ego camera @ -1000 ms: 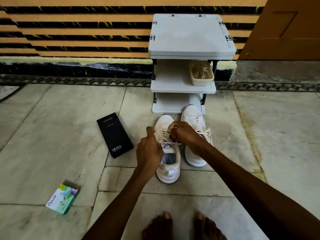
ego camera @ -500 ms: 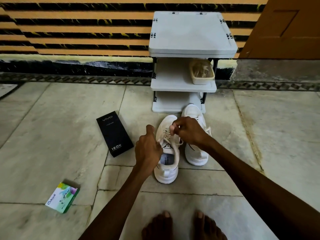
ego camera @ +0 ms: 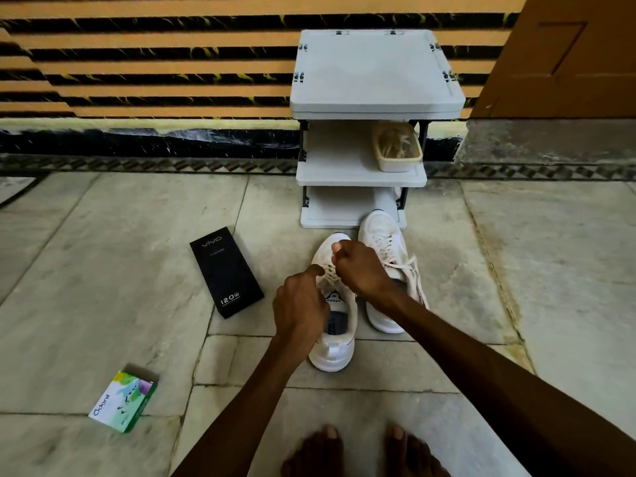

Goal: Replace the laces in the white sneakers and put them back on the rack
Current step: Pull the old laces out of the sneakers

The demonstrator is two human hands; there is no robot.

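The nearer white fabric sneaker (ego camera: 335, 346) stands on the grey stone floor (ego camera: 103, 270) beside its laced twin (ego camera: 382, 235). Both point toes-first at the grey three-shelf plastic rack (ego camera: 375, 74), heel open toward me for working. My right hand (ego camera: 361, 266) pinches its pale cord lace (ego camera: 329, 273) above the eyelets, I judge to draw it through. My left hand (ego camera: 303, 304), close by, curls at the tongue, likely steadying; whether it grips anything I cannot tell.

Rack (ego camera: 375, 74): matt grey plastic, dark metal legs. Floor (ego camera: 103, 270): smooth, veined stone slabs. Box (ego camera: 225, 275), centre left: matt black card.
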